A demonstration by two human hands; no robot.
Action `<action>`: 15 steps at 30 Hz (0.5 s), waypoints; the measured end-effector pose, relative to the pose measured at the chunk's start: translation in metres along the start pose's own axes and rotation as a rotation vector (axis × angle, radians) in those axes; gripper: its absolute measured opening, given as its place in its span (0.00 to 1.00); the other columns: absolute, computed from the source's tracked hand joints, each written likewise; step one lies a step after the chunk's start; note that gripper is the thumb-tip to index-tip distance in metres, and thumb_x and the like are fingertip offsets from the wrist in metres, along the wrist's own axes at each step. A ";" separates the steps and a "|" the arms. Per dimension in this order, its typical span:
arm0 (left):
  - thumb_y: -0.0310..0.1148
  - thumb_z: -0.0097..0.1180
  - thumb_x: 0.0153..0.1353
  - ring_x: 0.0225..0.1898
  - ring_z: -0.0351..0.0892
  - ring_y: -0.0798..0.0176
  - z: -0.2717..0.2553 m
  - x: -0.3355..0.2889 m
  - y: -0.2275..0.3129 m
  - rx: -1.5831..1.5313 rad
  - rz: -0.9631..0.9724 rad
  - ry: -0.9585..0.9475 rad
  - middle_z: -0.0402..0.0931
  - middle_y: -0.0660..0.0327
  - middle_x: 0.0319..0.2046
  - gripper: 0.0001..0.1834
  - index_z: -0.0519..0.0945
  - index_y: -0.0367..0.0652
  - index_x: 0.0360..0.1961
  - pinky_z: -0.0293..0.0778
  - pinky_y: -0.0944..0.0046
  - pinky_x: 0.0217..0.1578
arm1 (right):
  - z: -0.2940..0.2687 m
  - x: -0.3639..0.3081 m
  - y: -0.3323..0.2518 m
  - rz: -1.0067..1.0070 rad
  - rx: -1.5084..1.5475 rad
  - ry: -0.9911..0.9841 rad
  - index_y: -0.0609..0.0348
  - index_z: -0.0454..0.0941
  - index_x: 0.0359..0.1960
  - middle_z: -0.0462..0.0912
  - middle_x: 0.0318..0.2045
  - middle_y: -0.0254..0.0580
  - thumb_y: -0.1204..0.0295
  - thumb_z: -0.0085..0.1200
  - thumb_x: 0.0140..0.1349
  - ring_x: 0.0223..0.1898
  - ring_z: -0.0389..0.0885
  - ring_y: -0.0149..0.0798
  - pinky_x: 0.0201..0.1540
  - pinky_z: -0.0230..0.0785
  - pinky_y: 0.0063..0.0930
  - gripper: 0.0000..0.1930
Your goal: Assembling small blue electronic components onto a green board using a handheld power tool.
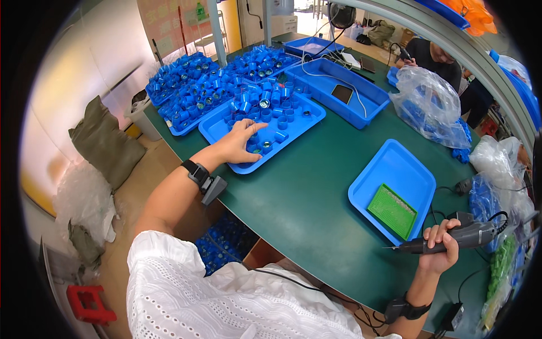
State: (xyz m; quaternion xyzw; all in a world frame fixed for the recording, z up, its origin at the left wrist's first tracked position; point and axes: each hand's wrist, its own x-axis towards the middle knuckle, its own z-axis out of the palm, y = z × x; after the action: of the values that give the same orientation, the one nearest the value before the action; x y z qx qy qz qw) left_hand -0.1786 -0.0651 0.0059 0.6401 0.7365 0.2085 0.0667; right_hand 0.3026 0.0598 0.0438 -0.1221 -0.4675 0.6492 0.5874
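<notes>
My left hand point(240, 144) reaches over a shallow blue tray point(300, 121), its thumb and fingers apart around small blue cylindrical plastic parts point(276, 135). Nothing shows gripped between them. Some of these parts have shiny metal or greenish insides. At the right, my right hand point(439, 246) is wrapped around a black electric screwdriver point(474, 236); its thin bit points left, over the front edge of a second blue tray point(395, 169). Inside that tray lies a green rectangular dish point(392, 212) with tiny pieces along its far edge, too small to tell.
Piles of blue parts point(192, 85) fill more trays at the back left. Farther back, a deeper blue bin point(361, 113) holds a phone point(341, 94) and white cable. Clear plastic bags point(429, 101) line the right side. A person point(437, 59) sits across the green table point(299, 209).
</notes>
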 end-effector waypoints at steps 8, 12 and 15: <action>0.35 0.56 0.53 0.55 0.57 0.44 0.010 0.013 -0.001 0.052 0.145 -0.074 0.57 0.45 0.55 0.25 0.70 0.54 0.55 0.58 0.52 0.56 | 0.000 0.000 0.002 0.007 -0.003 0.027 0.59 0.66 0.36 0.65 0.17 0.34 0.74 0.49 0.47 0.15 0.66 0.29 0.25 0.61 0.25 0.12; 0.34 0.49 0.57 0.54 0.59 0.43 0.013 0.017 0.004 0.042 0.246 -0.080 0.59 0.45 0.54 0.20 0.72 0.58 0.53 0.58 0.51 0.56 | 0.001 -0.001 0.002 0.013 -0.007 0.029 0.59 0.66 0.36 0.66 0.18 0.34 0.74 0.49 0.46 0.15 0.66 0.29 0.26 0.61 0.25 0.13; 0.33 0.50 0.55 0.54 0.59 0.43 0.009 0.016 -0.001 0.064 0.253 -0.147 0.59 0.44 0.54 0.21 0.72 0.56 0.53 0.58 0.51 0.56 | 0.000 -0.002 0.002 0.017 0.001 0.031 0.59 0.66 0.35 0.66 0.18 0.34 0.74 0.49 0.46 0.15 0.66 0.29 0.26 0.61 0.25 0.13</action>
State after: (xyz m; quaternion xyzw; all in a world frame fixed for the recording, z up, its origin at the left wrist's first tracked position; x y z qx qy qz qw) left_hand -0.1785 -0.0473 0.0000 0.7432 0.6492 0.1442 0.0734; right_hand 0.3015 0.0586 0.0418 -0.1360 -0.4569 0.6525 0.5891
